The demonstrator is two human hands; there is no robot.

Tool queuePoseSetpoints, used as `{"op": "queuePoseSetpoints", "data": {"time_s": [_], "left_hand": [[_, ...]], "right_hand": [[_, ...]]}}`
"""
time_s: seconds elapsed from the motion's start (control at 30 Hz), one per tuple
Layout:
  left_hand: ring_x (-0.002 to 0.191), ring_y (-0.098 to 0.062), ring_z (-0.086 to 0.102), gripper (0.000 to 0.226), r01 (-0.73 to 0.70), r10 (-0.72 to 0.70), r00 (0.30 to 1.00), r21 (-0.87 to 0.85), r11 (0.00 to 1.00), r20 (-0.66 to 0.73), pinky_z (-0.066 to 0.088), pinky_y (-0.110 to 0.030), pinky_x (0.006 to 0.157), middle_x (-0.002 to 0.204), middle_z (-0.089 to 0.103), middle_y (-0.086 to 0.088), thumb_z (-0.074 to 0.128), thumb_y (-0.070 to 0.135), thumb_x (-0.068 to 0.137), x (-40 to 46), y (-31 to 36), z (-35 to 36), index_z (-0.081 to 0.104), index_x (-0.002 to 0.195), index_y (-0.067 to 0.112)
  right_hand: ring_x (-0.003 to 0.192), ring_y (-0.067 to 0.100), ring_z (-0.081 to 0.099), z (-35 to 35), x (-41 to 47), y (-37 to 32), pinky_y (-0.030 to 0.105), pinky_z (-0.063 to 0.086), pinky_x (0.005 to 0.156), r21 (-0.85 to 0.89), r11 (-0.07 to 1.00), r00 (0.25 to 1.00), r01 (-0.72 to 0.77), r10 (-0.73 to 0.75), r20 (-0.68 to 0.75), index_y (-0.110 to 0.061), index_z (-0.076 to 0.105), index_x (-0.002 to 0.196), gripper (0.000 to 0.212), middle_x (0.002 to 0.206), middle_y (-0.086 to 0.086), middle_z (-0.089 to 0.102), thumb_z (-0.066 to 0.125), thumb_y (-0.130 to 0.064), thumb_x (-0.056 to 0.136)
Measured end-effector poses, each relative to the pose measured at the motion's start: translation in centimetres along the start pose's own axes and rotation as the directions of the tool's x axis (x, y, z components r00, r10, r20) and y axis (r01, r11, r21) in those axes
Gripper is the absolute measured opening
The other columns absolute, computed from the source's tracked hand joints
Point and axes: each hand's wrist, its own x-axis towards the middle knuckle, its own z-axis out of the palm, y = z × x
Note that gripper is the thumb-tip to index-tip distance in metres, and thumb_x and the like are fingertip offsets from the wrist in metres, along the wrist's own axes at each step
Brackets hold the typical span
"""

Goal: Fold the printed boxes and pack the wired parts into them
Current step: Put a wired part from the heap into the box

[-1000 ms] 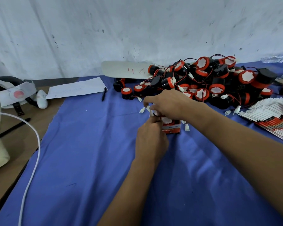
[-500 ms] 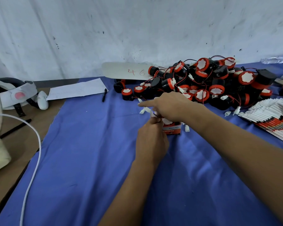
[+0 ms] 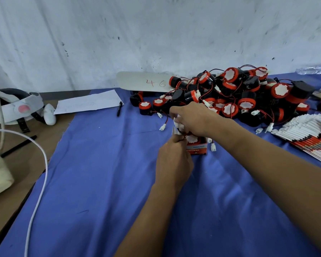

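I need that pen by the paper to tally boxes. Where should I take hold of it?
Pinch the black pen mid-barrel from above, fingers on its left and right flanks: it lies flat on the blue cloth, pointing toward the wall, with bare cloth on both sides.

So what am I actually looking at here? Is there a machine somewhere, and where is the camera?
No machine: a person works with bare hands, and the one camera sits on their head, looking forward and down. The left hand grips a small printed box that stands open on the blue cloth. The right hand reaches over it, apparently tucking a wired part and its white plug inside. Behind lies a pile of black-and-orange wired parts; at the right, a fanned stack of flat unfolded boxes. Further left lie a sheet of paper, a pen and a white cable.
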Motion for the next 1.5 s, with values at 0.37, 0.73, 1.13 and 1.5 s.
{"op": "queuePoseSetpoints", "data": {"time_s": [0.37, 0.73, 1.13, 1.5], "left_hand": [[0.074, -0.008, 0.062, 0.023, 0.132, -0.241, 0.929, -0.357, 0.925, -0.28, 0.048, -0.023, 0.066, 0.101, 0.065, 0.0, 0.061, -0.006, 0.076, 0.1, -1.2, 0.4, 0.07, 0.088, 0.01], [0.086, 0.001, 0.064, 0.077, 0.378, -0.343, 0.925, -0.473, 0.796, 0.162, 0.052, -0.013, 0.074, 0.125, 0.061, 0.009, 0.076, 0.014, 0.09, 1.3, -2.7, 1.0, 0.038, 0.156, 0.025], [0.083, -0.027, 0.071, 0.06, 0.437, -0.367, 0.899, -0.505, 0.744, 0.238, 0.06, -0.049, 0.083, 0.125, 0.069, 0.003, 0.082, 0.015, 0.086, 1.5, -3.0, 1.1, 0.055, 0.139, 0.018], [0.07, -0.016, 0.072, 0.042, 0.397, -0.327, 0.918, -0.536, 0.746, 0.225, 0.062, -0.043, 0.076, 0.104, 0.074, 0.015, 0.083, 0.011, 0.082, 1.4, -2.7, 0.9, 0.066, 0.119, 0.025]], "right_hand": [[0.083, 0.022, 0.063, 1.4, -3.3, -0.4, 0.045, 0.054, 0.07, 0.15, 0.987, 0.986, -0.058, 0.08, -0.144, -0.03, 0.064, 0.102, 0.022, 0.09, -0.005, 0.073, 0.053, -0.014, 0.093], [0.082, 0.014, 0.065, 2.8, -5.3, -1.0, 0.039, 0.054, 0.073, 0.282, 0.96, 0.974, -0.009, 0.071, -0.213, -0.025, 0.074, 0.101, 0.02, 0.088, -0.007, 0.074, 0.057, -0.015, 0.098], [0.084, 0.017, 0.053, 5.5, -6.6, -0.8, 0.041, 0.049, 0.067, 0.248, 0.968, 0.905, -0.034, 0.135, -0.404, -0.025, 0.078, 0.094, 0.02, 0.078, -0.006, 0.072, 0.059, -0.02, 0.097], [0.074, 0.003, 0.071, 5.1, -6.7, -1.1, 0.022, 0.059, 0.062, 0.674, 0.739, 0.872, -0.003, 0.331, -0.359, -0.017, 0.077, 0.09, 0.028, 0.08, -0.007, 0.076, 0.07, 0.008, 0.08]]}}
